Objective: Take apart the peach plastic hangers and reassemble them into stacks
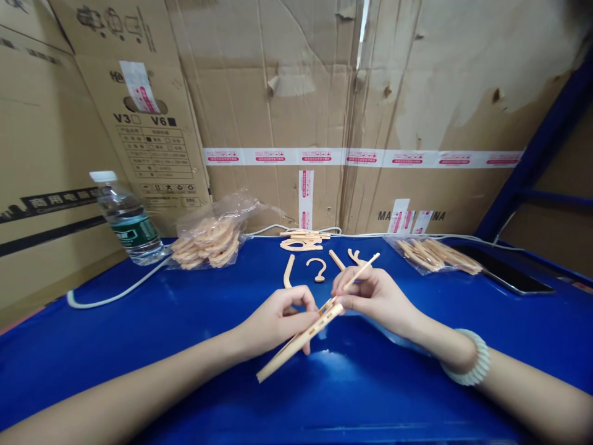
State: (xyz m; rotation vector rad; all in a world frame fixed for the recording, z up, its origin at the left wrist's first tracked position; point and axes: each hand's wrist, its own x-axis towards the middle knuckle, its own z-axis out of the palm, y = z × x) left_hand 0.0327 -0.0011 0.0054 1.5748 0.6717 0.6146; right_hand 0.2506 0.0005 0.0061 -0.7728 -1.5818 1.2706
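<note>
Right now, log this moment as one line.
left hand: holding slotted piece | right hand: holding thin stick near that piece's far end | hook: lying on blue table beyond both hands

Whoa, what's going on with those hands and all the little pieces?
Someone is working with pale pieces over a blue table. The left hand grips a long piece with slots, tilted in the air. The right hand is at its upper end, with a thin stick in its fingers. A hook and other loose pieces lie just beyond, between two clear bags of pieces. A water bottle stands off to the left.
</note>
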